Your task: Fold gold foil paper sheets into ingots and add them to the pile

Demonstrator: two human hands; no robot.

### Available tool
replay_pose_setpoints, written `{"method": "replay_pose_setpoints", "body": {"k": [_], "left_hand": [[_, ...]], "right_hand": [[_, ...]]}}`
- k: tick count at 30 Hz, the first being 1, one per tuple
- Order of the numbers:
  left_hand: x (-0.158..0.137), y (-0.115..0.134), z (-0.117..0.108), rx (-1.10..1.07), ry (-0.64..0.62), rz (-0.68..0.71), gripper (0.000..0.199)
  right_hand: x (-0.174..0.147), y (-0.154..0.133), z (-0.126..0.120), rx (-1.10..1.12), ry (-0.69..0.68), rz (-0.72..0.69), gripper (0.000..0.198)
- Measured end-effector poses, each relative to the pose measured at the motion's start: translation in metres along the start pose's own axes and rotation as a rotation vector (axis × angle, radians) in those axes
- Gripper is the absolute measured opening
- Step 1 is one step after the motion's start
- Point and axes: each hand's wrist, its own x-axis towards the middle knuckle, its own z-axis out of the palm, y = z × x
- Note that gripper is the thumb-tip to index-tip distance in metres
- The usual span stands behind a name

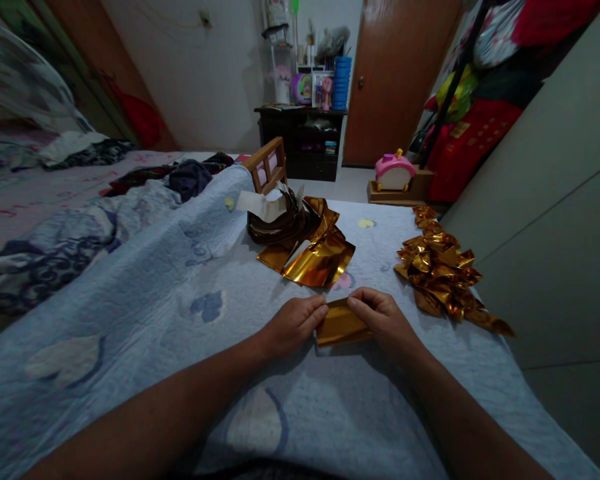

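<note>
A sheet of gold foil paper (341, 325) is stretched between my two hands, just above the bedspread. My left hand (296, 324) pinches its left edge with thumb and fingers. At its upper right, my right hand (380, 316) grips the paper between thumb and curled fingers. Beyond the hands lies a loose stack of gold foil sheets (323, 260), some fanned out and curling, with pale backs showing. To the right sits a heap of folded gold foil pieces (443, 267), crumpled-looking and overlapping.
A pale blue bedspread (170, 353) with heart patterns covers the surface. Rumpled clothes (190, 179) lie at the left. A small wooden rail (269, 165) stands behind the stack. A pink toy-like case (395, 171) rests on a box beyond the far edge. A grey panel (545, 220) rises at the right.
</note>
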Motion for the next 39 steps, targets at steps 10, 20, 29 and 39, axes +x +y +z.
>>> {"method": "replay_pose_setpoints", "body": {"k": [10, 20, 29, 39], "left_hand": [[0.0014, -0.0018, -0.0011, -0.143, 0.079, -0.041, 0.027], [0.0043, -0.0071, 0.0009, -0.394, 0.138, -0.13, 0.022], [0.0041, -0.0037, -0.0007, -0.34, 0.173, -0.108, 0.023], [0.0045, -0.0034, -0.0018, -0.3, 0.179, -0.105, 0.021]], "right_hand": [[-0.0004, -0.0014, -0.0034, -0.043, 0.024, -0.027, 0.032], [0.0001, -0.001, -0.0024, -0.021, 0.042, 0.003, 0.032], [-0.0001, -0.0014, -0.0028, -0.058, 0.054, 0.004, 0.033], [0.0008, -0.0001, -0.0017, -0.127, 0.055, -0.018, 0.03]]}}
